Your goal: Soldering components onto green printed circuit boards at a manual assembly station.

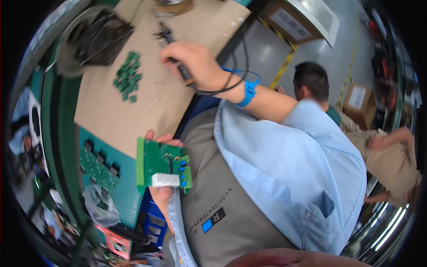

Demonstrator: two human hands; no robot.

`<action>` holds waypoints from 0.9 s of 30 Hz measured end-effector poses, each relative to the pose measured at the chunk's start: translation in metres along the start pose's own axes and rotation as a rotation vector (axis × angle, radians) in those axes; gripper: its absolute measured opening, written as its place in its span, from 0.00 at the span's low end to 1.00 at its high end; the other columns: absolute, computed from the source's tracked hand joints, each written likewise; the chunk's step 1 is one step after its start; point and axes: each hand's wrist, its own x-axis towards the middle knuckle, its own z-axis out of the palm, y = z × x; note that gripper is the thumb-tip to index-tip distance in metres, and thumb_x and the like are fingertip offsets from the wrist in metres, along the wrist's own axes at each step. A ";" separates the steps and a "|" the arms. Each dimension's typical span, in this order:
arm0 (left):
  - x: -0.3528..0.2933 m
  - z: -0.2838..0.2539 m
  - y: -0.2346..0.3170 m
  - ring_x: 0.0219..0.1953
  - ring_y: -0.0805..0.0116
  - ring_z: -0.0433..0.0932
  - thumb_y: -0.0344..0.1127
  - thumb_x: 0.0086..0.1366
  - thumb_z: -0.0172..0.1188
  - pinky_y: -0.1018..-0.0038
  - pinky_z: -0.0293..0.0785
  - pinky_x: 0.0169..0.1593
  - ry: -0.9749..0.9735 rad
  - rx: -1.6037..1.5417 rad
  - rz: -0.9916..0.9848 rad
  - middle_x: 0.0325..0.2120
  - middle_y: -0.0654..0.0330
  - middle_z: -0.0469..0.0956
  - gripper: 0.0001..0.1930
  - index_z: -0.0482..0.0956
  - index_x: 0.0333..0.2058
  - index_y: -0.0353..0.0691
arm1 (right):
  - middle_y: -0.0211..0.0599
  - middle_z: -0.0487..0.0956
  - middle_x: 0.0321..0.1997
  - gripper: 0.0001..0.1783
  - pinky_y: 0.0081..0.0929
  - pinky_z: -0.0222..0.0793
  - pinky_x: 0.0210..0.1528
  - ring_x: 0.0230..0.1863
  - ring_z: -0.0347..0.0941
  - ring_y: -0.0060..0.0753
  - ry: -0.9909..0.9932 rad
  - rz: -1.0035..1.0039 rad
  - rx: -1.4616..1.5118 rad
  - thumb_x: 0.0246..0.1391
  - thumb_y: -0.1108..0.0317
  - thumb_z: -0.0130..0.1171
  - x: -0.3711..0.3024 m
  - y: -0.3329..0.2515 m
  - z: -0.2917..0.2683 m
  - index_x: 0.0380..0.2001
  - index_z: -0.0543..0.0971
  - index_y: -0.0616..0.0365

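Grey floor (267, 55), tan bench sheet (104, 104); left hand (165, 139) holds circuit board (155, 160).

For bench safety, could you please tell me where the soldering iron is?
The soldering iron is in the right hand, above and left of centre in the head view, right of the small green pieces.

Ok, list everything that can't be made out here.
All in the head view:
Left hand: palm hidden behind the board it holds.
Board: its underside faces away from the camera.
Iron in the right hand: tip blurred.
Green pieces: overlapping and too blurred to count surely.
Bag: contents veiled by plastic and blur.
Roundish object: cut off by the top edge.
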 end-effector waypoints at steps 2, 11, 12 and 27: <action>-0.001 -0.002 0.003 0.57 0.50 0.79 0.72 0.31 0.83 0.59 0.79 0.61 0.032 0.089 -0.013 0.59 0.41 0.73 0.77 0.52 0.73 0.32 | 0.27 0.81 0.38 0.14 0.25 0.71 0.42 0.35 0.73 0.31 0.094 -0.066 -0.031 0.49 0.77 0.62 0.002 0.001 0.005 0.40 0.80 0.53; 0.021 -0.019 0.014 0.65 0.46 0.72 0.72 0.29 0.82 0.50 0.68 0.71 -0.029 -0.029 0.036 0.64 0.42 0.68 0.81 0.46 0.75 0.34 | 0.24 0.81 0.37 0.13 0.24 0.71 0.43 0.38 0.72 0.29 0.139 -0.134 -0.034 0.52 0.78 0.63 0.001 -0.001 -0.004 0.40 0.81 0.50; 0.025 -0.020 0.017 0.65 0.46 0.72 0.72 0.30 0.82 0.49 0.67 0.71 -0.043 -0.057 0.045 0.65 0.42 0.67 0.81 0.45 0.75 0.34 | 0.24 0.82 0.37 0.13 0.24 0.71 0.43 0.38 0.72 0.29 0.157 -0.128 -0.017 0.52 0.78 0.64 0.002 -0.001 -0.005 0.40 0.81 0.50; 0.089 0.010 0.028 0.70 0.41 0.64 0.74 0.37 0.79 0.44 0.63 0.71 -0.193 -0.350 0.182 0.70 0.41 0.62 0.75 0.50 0.74 0.34 | 0.30 0.83 0.38 0.13 0.18 0.74 0.39 0.33 0.76 0.19 0.200 0.110 0.359 0.55 0.86 0.60 0.008 -0.036 -0.022 0.39 0.79 0.57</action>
